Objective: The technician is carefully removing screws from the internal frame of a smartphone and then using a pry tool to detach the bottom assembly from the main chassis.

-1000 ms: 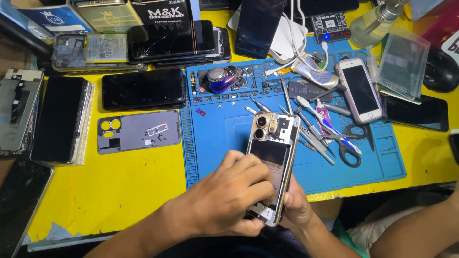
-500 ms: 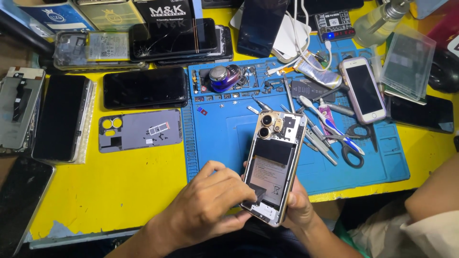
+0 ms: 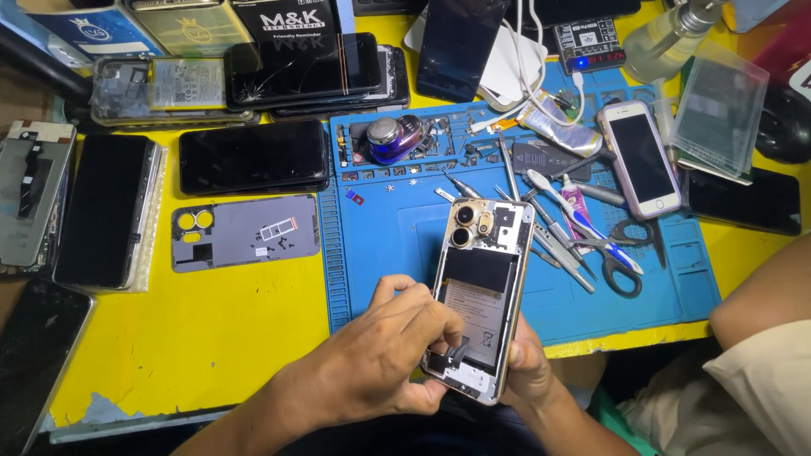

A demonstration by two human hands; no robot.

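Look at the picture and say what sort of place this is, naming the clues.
Most likely a phone repair bench. A left hand works inside an opened gold-framed phone, held above a blue silicone work mat strewn with tweezers and scissors, while many black-screened phones lie on the yellow table.

Our left hand [image 3: 380, 355] enters from the lower left of the frame, forearm angled up to the right, fingers curled and fingertips [image 3: 439, 325] pinched together near lower centre. Our right hand [image 3: 528, 359] sits just right of it, mostly hidden, palm cupped upward, wrist running to the bottom edge.
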